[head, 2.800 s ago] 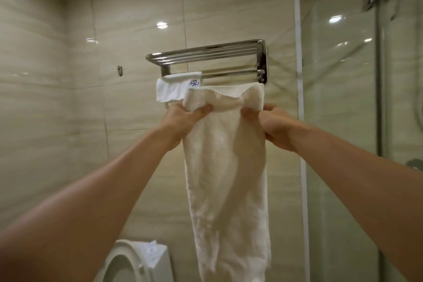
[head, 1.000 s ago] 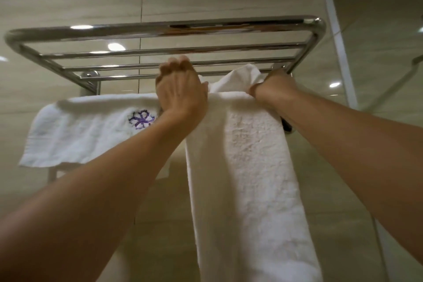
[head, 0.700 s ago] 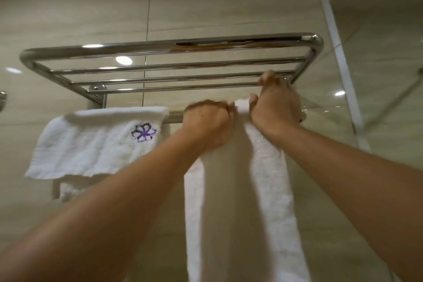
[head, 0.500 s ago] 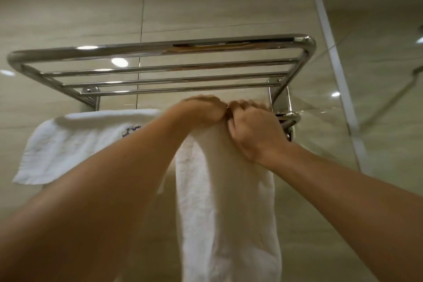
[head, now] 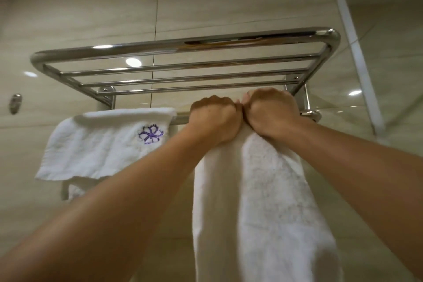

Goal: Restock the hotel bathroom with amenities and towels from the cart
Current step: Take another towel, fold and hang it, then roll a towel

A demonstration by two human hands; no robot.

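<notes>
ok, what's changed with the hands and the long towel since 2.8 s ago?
Both hands went up: the left hand and right hand now grip the long towel bunched together at the lower bar, fists touching, not spread along its top edge. The embroidered towel stays draped; the rack is unchanged.

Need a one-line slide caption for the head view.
Both hands, left hand and right hand, grip a white towel at the rack rail, beside an embroidered towel.
</notes>
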